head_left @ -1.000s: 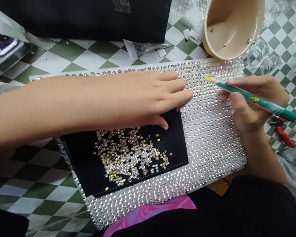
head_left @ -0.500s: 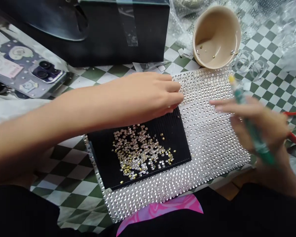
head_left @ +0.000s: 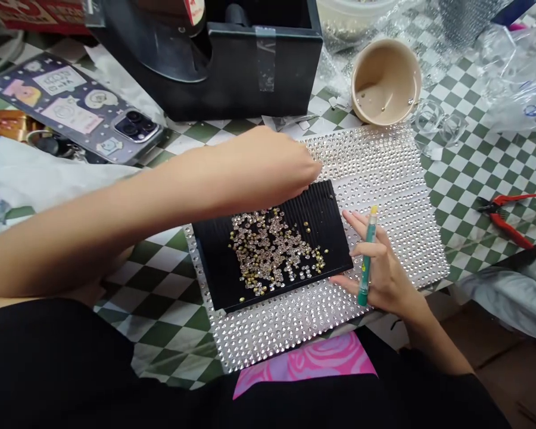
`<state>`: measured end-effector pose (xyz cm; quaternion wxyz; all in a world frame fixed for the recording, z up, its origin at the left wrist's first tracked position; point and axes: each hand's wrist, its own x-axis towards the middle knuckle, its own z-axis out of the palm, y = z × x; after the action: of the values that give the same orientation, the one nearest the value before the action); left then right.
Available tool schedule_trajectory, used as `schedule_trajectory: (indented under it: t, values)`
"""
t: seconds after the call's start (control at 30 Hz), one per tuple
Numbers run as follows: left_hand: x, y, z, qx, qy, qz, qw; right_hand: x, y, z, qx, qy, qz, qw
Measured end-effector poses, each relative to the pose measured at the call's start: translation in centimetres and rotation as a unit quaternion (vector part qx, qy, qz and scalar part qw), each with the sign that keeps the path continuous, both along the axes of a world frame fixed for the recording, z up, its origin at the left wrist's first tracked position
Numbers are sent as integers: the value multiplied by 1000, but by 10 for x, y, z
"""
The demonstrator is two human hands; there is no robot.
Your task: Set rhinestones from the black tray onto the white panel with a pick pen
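A green-and-white checkered tablecloth lay under everything. On it, the white panel studded with clear stones stretched toward the near edge, with the black box beyond it. The ridged black tray rested on the panel's left part. A decorated phone lay left of the box. The left hand was bent over the tray's far edge, its fingers hidden (so I couldn't tell how far they were closed, or on what). The right hand had its fingers loosely spread at the tray's right end, a green pen held among them, yellow tip pointing away. A beige cup stood at the panel's far edge, and red-handled pliers lay well to the right. Smallest were the loose stones, gold and clear, scattered across the tray.
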<state>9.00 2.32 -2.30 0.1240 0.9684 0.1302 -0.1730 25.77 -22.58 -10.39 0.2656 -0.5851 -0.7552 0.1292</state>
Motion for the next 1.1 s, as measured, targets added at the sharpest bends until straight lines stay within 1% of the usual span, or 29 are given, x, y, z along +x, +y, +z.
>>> schedule_trajectory:
  t: [0.17, 0.27, 0.4, 0.5, 0.6, 0.8, 0.9, 1.03, 1.1]
  values:
    - [1, -4, 3, 47, 24, -22, 998, -2, -1, 0, -7, 18, -15, 1000]
    - [2, -8, 3, 63, 45, -6, 997, -1, 0, -1, -7, 24, -18, 1000]
    - [4, -11, -1, 51, 54, 25, 997, 2, 0, -1, -7, 15, -19, 1000]
    - [4, -9, -5, 36, 42, 49, 997, 3, -1, -1, 2, 10, -17, 1000]
    - [4, -5, -8, 27, 39, 56, 997, 4, -1, 1, 10, 1, -8, 1000]
    - [7, -3, -9, -47, 36, 86, 995, 13, -7, 3, 11, -20, -17, 1000]
    - [9, 0, -11, -86, 22, 82, 993, 18, -11, 3, 7, -26, -25, 999]
    - [10, 4, -19, -145, -45, 76, 985, 28, -16, 4, -12, -22, -29, 999]
    - [10, 6, -24, -168, -79, 84, 979, 34, -18, 3, -10, -27, -22, 999]
